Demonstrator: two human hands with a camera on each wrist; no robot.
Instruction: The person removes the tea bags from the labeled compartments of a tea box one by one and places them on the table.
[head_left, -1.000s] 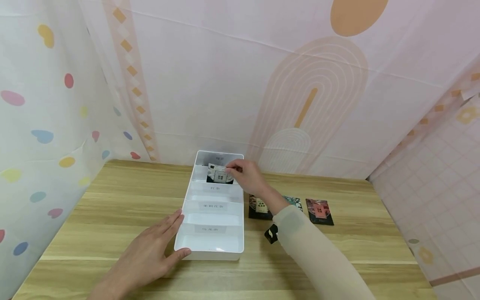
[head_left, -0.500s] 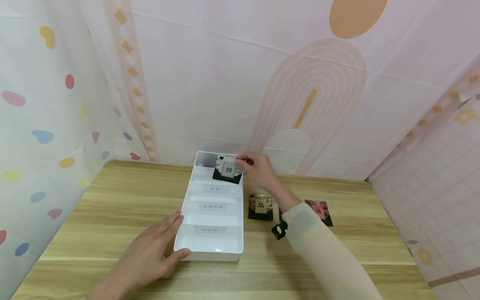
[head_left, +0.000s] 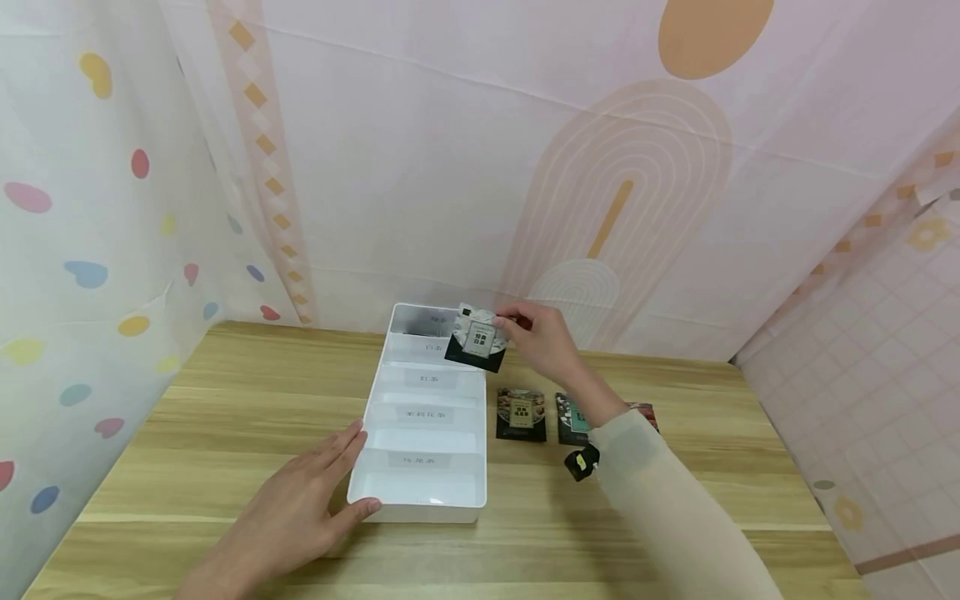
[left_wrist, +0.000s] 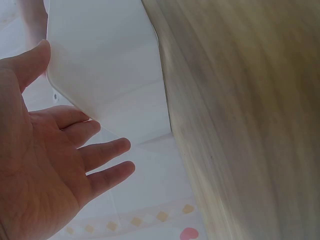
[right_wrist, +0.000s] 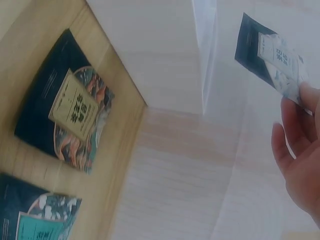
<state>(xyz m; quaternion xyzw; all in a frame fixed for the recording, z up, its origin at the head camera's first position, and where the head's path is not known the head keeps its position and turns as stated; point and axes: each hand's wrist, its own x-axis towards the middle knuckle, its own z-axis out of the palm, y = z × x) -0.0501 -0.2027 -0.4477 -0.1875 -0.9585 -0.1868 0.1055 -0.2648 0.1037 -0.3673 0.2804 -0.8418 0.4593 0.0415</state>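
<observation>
A small black and pale-grey sachet (head_left: 477, 340) hangs over the right rim of the white divided box (head_left: 420, 512), pinched at its corner between thumb and fingers of my right hand (head_left: 542, 340). The right wrist view shows this sachet (right_wrist: 267, 59) held in the air, away from the table. My left hand (head_left: 296, 492) rests against the near left corner of the box, thumb on the front rim, fingers along the side. In the left wrist view the left hand (left_wrist: 55, 155) has its fingers spread out against the white wall. Labels with printed characters mark the box's compartments.
Right of the box lie a sachet with a yellow label (head_left: 521, 414), one with a teal label (head_left: 572, 419) and a red one (head_left: 647, 412) partly behind my forearm. A small black object (head_left: 581, 463) sits by my sleeve. Patterned cloth (head_left: 420, 167) hangs behind the wooden table (head_left: 247, 392).
My right hand has carried the pale-grey sachet rightward, from above the box's far compartments to over its right rim. The left hand has stayed in place.
</observation>
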